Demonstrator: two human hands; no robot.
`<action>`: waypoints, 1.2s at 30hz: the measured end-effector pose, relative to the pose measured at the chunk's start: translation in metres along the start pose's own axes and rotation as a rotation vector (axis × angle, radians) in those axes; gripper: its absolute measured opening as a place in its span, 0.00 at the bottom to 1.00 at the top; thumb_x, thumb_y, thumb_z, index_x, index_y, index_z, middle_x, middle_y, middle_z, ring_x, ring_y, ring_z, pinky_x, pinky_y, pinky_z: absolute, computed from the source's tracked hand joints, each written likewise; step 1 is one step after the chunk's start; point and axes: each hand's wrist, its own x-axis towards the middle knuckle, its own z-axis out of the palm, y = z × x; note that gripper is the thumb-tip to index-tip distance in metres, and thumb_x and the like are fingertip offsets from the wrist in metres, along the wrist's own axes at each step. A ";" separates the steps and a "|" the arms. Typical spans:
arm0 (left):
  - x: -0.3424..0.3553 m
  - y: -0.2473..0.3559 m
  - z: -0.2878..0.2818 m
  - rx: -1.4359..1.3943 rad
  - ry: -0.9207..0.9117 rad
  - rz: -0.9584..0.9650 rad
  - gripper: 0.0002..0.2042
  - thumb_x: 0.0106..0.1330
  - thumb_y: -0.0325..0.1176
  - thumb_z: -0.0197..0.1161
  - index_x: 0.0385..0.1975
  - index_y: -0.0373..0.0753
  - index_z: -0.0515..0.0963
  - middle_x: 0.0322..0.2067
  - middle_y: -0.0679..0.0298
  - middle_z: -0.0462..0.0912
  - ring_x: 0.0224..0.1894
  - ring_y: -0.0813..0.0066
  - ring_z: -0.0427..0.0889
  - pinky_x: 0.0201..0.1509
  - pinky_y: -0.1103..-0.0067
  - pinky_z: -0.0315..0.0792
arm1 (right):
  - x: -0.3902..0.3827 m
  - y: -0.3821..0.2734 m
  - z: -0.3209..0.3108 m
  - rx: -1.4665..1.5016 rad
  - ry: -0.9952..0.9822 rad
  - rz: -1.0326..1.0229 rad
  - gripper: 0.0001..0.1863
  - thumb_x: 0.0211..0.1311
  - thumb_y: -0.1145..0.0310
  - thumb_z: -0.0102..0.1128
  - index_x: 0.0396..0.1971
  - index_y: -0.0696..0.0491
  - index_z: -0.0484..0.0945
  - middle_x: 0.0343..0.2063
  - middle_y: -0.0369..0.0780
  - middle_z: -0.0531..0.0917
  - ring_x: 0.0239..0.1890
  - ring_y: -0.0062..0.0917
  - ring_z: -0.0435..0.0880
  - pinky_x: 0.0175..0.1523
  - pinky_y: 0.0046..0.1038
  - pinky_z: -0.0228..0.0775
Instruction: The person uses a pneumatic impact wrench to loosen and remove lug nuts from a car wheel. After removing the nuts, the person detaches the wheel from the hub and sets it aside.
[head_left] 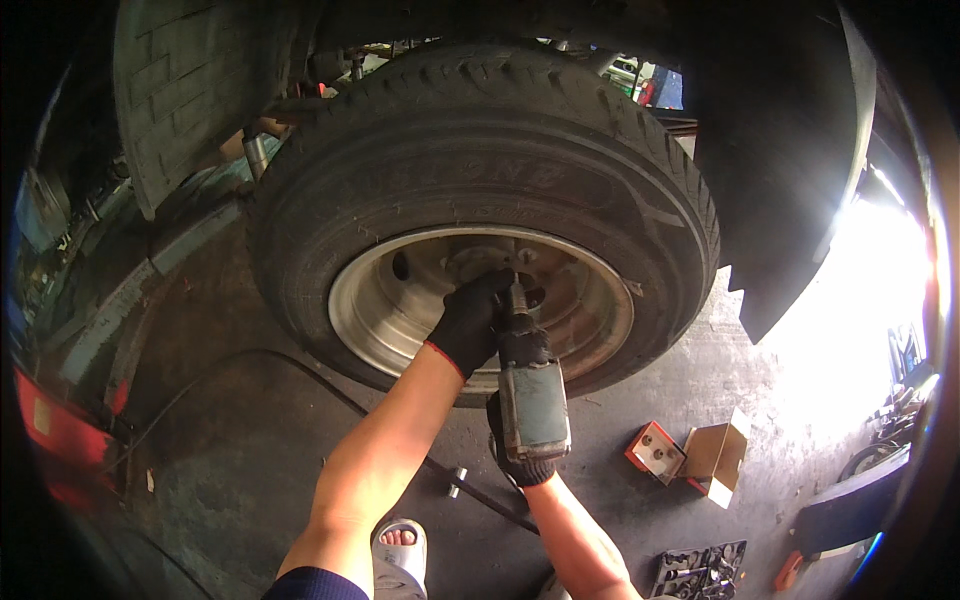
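Note:
A large black tyre on a silver steel wheel point(345, 300) stands upright in front of me, under a vehicle's wheel arch. My right hand point(522, 470), in a black glove, grips an impact wrench point(537, 405) from beneath; its body hides most of the fingers. The tool's narrow nose and socket point(518, 297) point into the wheel's centre, at the ring of studs and nuts. Beside that socket, my left hand point(470, 322) reaches into the rim in a black glove with a red-edged cuff. Its fingers look curled in; what they hold is hidden.
A dark hose point(330, 385) curves across the floor under my arms. A small metal socket point(458, 482) lies near my sandalled foot point(402, 545). To the right are an opened cardboard box point(715, 460) and a tool tray point(700, 572). A dark mudguard point(780, 170) hangs beside the tyre.

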 end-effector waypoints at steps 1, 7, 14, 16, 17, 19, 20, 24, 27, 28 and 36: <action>-0.004 0.000 0.005 0.020 0.028 0.026 0.13 0.76 0.38 0.59 0.53 0.39 0.81 0.44 0.59 0.85 0.45 0.64 0.86 0.48 0.67 0.82 | 0.000 -0.002 -0.003 0.010 -0.034 0.027 0.18 0.65 0.67 0.67 0.53 0.54 0.83 0.47 0.50 0.86 0.53 0.51 0.83 0.56 0.49 0.76; -0.020 0.004 0.022 0.065 0.059 0.056 0.12 0.76 0.41 0.61 0.47 0.41 0.85 0.40 0.66 0.85 0.40 0.73 0.83 0.44 0.73 0.80 | -0.029 0.001 0.013 0.342 -0.210 0.374 0.22 0.68 0.62 0.61 0.59 0.55 0.80 0.56 0.53 0.82 0.60 0.53 0.78 0.66 0.50 0.70; -0.010 0.003 0.011 0.093 0.002 0.156 0.11 0.78 0.42 0.59 0.45 0.43 0.83 0.37 0.67 0.85 0.38 0.76 0.83 0.44 0.76 0.78 | -0.030 -0.003 0.017 0.370 -0.171 0.363 0.19 0.69 0.61 0.61 0.55 0.53 0.82 0.52 0.51 0.84 0.57 0.52 0.79 0.63 0.50 0.71; -0.009 0.005 0.008 0.101 -0.037 0.191 0.10 0.79 0.41 0.59 0.45 0.43 0.82 0.36 0.67 0.85 0.38 0.75 0.84 0.44 0.76 0.78 | -0.024 -0.006 0.007 0.213 -0.195 0.242 0.19 0.69 0.61 0.60 0.55 0.53 0.81 0.53 0.51 0.83 0.57 0.52 0.79 0.64 0.49 0.71; -0.009 0.007 0.007 0.106 -0.015 0.173 0.10 0.79 0.41 0.59 0.45 0.43 0.81 0.36 0.66 0.85 0.38 0.75 0.84 0.44 0.76 0.78 | -0.021 -0.008 0.003 0.160 -0.212 0.190 0.19 0.69 0.61 0.60 0.56 0.53 0.81 0.53 0.52 0.83 0.58 0.52 0.79 0.65 0.49 0.70; -0.011 0.009 0.005 0.086 -0.057 0.134 0.09 0.79 0.41 0.59 0.45 0.43 0.81 0.36 0.66 0.86 0.38 0.74 0.84 0.44 0.75 0.78 | -0.018 -0.011 0.000 0.113 -0.207 0.156 0.19 0.69 0.62 0.59 0.56 0.53 0.81 0.53 0.52 0.83 0.58 0.52 0.78 0.65 0.49 0.70; -0.012 0.009 0.004 0.069 -0.074 0.111 0.09 0.79 0.41 0.59 0.45 0.43 0.81 0.36 0.66 0.86 0.38 0.74 0.84 0.45 0.75 0.78 | -0.016 -0.013 0.001 0.119 -0.183 0.173 0.19 0.69 0.62 0.59 0.56 0.53 0.81 0.53 0.52 0.83 0.58 0.52 0.78 0.65 0.49 0.70; -0.011 0.013 -0.004 0.052 -0.060 0.127 0.09 0.78 0.41 0.60 0.44 0.44 0.82 0.36 0.67 0.86 0.39 0.74 0.84 0.44 0.74 0.78 | -0.018 -0.015 0.007 0.257 -0.121 0.186 0.19 0.68 0.64 0.60 0.56 0.53 0.81 0.54 0.52 0.83 0.59 0.52 0.78 0.66 0.48 0.70; -0.004 0.016 -0.011 0.174 -0.056 0.226 0.08 0.77 0.42 0.61 0.43 0.46 0.82 0.37 0.68 0.86 0.40 0.75 0.84 0.43 0.75 0.78 | -0.017 -0.016 0.006 0.114 -0.153 0.104 0.19 0.66 0.65 0.62 0.55 0.53 0.81 0.53 0.51 0.83 0.58 0.52 0.79 0.66 0.48 0.70; -0.005 0.015 -0.014 0.239 -0.076 0.282 0.08 0.76 0.42 0.61 0.43 0.47 0.82 0.37 0.69 0.86 0.40 0.75 0.84 0.42 0.75 0.77 | -0.014 -0.017 0.004 0.104 -0.171 0.081 0.19 0.65 0.66 0.64 0.55 0.52 0.82 0.52 0.50 0.84 0.58 0.51 0.80 0.64 0.49 0.71; -0.007 0.026 -0.024 -0.032 0.241 0.254 0.08 0.75 0.39 0.61 0.45 0.44 0.84 0.34 0.65 0.85 0.35 0.75 0.82 0.34 0.77 0.75 | 0.001 -0.022 0.005 0.016 0.020 -0.026 0.19 0.61 0.65 0.68 0.53 0.51 0.84 0.48 0.47 0.86 0.52 0.48 0.84 0.56 0.48 0.77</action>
